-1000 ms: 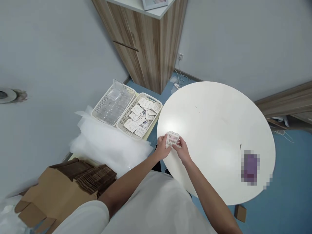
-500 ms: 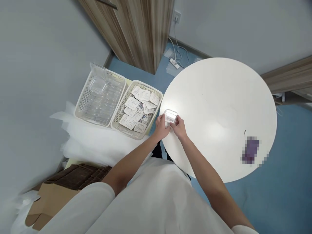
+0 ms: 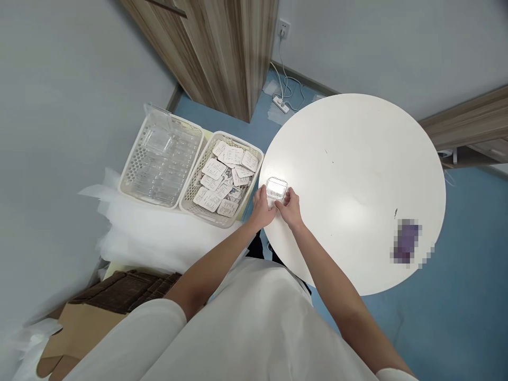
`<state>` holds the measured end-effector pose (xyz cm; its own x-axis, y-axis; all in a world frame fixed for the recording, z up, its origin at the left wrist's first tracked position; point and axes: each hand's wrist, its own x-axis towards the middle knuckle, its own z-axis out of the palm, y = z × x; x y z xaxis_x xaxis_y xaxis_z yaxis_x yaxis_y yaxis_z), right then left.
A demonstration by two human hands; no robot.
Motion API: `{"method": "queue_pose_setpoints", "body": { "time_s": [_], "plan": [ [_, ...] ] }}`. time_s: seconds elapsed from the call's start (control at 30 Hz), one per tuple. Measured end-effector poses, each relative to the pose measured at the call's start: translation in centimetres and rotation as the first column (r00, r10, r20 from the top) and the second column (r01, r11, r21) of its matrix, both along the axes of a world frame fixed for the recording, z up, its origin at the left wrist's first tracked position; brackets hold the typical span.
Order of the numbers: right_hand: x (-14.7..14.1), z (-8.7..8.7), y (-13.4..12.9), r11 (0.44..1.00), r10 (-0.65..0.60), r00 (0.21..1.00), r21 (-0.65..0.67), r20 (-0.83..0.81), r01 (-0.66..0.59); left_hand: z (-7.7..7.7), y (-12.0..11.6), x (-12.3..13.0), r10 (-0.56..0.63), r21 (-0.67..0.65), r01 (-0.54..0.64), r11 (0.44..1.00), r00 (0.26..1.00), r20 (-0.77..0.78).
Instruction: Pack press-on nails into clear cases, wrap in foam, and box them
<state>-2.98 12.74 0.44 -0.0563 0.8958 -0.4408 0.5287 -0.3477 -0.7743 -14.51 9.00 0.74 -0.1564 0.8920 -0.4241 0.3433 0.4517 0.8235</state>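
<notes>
A small clear plastic box [image 3: 277, 188] with rounded corners is at the left edge of the round white table [image 3: 357, 153]. Glare whitens its top, so what lies inside is hard to make out. My left hand [image 3: 262, 209] grips its left side, fingers bent against it. On the opposite side, my right hand [image 3: 291, 209] holds the near right corner between thumb and fingers. To the left, a white basket [image 3: 186, 203] contains a heap of printed cards with rounded corners [image 3: 215, 169]. Beside it, another white basket [image 3: 126, 180] holds many clear plastic cases [image 3: 159, 169].
White foam sheets [image 3: 138, 233] lie in front of the baskets, with a brown cardboard box [image 3: 83, 328] nearer me. A pixelated purple item [image 3: 407, 241] rests on the table's right. A power strip [image 3: 281, 104] with cables is on the blue floor by a wood-grain cabinet [image 3: 222, 58].
The view has shifted slightly. My right fingers have eased a little toward the box's right edge, baring more of its near side. Both hands stay at the box.
</notes>
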Motion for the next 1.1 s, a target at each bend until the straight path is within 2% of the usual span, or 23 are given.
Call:
{"method": "queue_pose_setpoints", "body": {
  "time_s": [0.17,0.33,0.57,0.77,0.93,1.1],
  "plan": [
    [0.9,0.6,-0.9,0.996,0.006,0.998,-0.088,-0.066,-0.011,0.2,-0.9,0.6,0.034,0.024,-0.035,0.999,0.999,0.02],
    [2.8,2.1,-2.6,0.983,0.073,0.989,-0.157,-0.129,-0.093,0.5,-2.9,1.5,0.087,0.009,-0.087,0.996,0.996,0.017],
    [7.8,4.0,-7.1,0.976,0.12,0.967,-0.151,-0.224,-0.156,1.4,-9.1,3.1,0.081,-0.056,-0.084,0.995,0.996,-0.045],
    [11.8,4.0,-10.7,0.954,0.175,0.961,-0.205,-0.214,-0.219,2.4,-14.5,5.1,0.156,-0.105,-0.156,0.982,0.988,-0.006],
    [12.5,3.6,-12.2,0.93,0.276,0.934,-0.184,-0.225,-0.319,3.0,-17.5,6.3,0.178,-0.11,-0.175,0.978,0.984,0.02],
    [11.4,4.0,-13.2,0.897,0.363,0.888,-0.152,-0.282,-0.415,4.1,-20.1,5.6,0.177,-0.09,-0.174,0.981,0.984,0.026]
  ]
}}
